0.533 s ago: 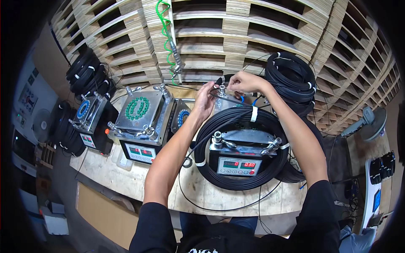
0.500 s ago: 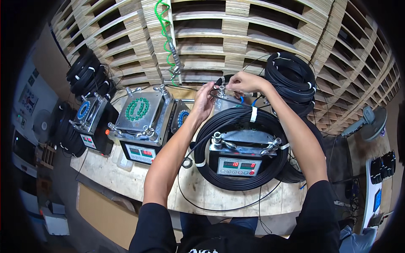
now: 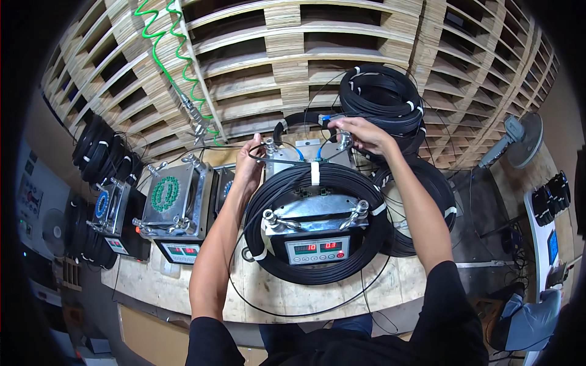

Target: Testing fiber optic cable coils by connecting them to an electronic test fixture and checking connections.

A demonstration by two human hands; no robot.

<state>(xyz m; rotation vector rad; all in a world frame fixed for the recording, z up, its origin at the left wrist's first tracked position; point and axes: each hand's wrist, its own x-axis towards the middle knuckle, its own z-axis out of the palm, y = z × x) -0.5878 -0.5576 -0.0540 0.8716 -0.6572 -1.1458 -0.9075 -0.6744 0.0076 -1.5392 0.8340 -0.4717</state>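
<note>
A coil of black cable (image 3: 268, 183) with white ties is draped over a metal polishing machine (image 3: 313, 207), its lit red display in front. At the machine's far left corner, my left hand (image 3: 248, 163) is closed about the handle of a clamp knob (image 3: 270, 146); its fingers partly hide the handle. My right hand (image 3: 365, 135) grips the far right clamp knob (image 3: 345, 139) between thumb and fingers. Two blue cable connectors (image 3: 300, 152) stand on the plate between my hands. Two nearer clamp knobs (image 3: 270, 217) sit inside the coil's loop.
Two more machines stand to the left, one with a green ring of connectors (image 3: 165, 194). More cable coils (image 3: 381, 100) are stacked at the right rear. Wooden pallets (image 3: 284, 43) rise behind the bench, a green air hose (image 3: 155, 55) hanging before them. A fan (image 3: 525, 140) stands at right.
My right hand has gone from the far left knob over to the far right knob. The left hand stays by the left one. The view has shifted and the red readout differs.
</note>
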